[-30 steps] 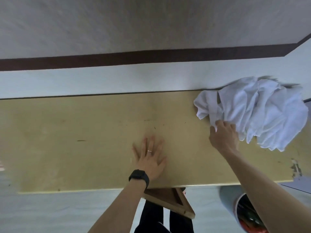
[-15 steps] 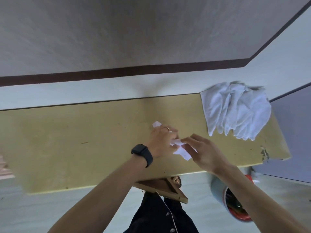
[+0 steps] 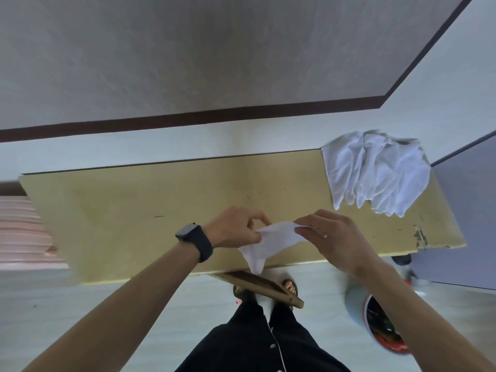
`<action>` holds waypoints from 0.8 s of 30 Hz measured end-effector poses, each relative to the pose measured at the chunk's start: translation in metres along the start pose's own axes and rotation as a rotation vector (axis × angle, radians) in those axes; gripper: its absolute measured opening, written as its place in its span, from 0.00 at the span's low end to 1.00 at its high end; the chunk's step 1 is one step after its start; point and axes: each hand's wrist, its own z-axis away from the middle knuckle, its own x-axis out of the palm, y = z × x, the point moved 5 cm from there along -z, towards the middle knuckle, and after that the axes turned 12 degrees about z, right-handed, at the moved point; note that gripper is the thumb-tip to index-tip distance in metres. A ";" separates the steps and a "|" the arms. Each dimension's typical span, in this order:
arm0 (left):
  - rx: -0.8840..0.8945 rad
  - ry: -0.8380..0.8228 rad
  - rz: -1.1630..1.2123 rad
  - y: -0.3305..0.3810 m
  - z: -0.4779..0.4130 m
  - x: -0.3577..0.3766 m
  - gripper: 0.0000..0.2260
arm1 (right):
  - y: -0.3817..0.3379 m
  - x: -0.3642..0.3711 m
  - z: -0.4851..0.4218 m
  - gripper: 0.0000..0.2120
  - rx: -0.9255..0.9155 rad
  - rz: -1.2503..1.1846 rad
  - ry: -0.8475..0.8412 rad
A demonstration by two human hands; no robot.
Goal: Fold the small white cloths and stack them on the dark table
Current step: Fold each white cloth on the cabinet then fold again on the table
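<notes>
Head view shows the left hand (image 3: pixel 236 228) pinching one end of a small white cloth (image 3: pixel 273 240), held over the near edge of the table (image 3: pixel 134 210). The right hand (image 3: pixel 330 237) pinches the other end. The cloth's long axis runs across between them, one corner drooping toward the person. The pile (image 3: pixel 375 173) of unfolded cloths lies well apart to the right, nearer the right hand.

Two hands (image 3: pixel 236 229) (image 3: pixel 328 237), one loose cloth (image 3: pixel 276 238), one cloth heap (image 3: pixel 375 173), one table (image 3: pixel 134 210).

Left hand (image 3: pixel 236 228) and right hand (image 3: pixel 326 233) pinch one small white cloth (image 3: pixel 271 241) above the yellow wooden table (image 3: pixel 134 210); its lower part hangs down. A crumpled pile of white cloths (image 3: pixel 375 173) lies at the table's right end.
</notes>
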 end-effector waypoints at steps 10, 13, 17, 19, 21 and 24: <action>-0.020 0.125 -0.119 -0.024 0.018 -0.017 0.13 | -0.012 -0.002 -0.004 0.03 0.002 0.049 -0.027; 0.022 0.180 -0.182 -0.034 0.016 -0.027 0.11 | -0.013 0.001 -0.016 0.03 -0.028 0.076 -0.052; -0.013 0.239 -0.149 -0.039 0.008 -0.048 0.15 | -0.008 0.000 -0.046 0.04 -0.034 0.136 -0.026; -0.021 0.309 -0.105 -0.040 0.004 -0.065 0.13 | -0.004 -0.004 -0.063 0.04 -0.039 0.152 0.015; -0.005 0.390 -0.111 -0.037 0.000 -0.087 0.12 | 0.000 -0.008 -0.081 0.05 -0.044 0.174 0.042; 0.013 0.467 -0.158 -0.028 -0.007 -0.116 0.14 | 0.001 -0.017 -0.108 0.06 -0.052 0.214 0.093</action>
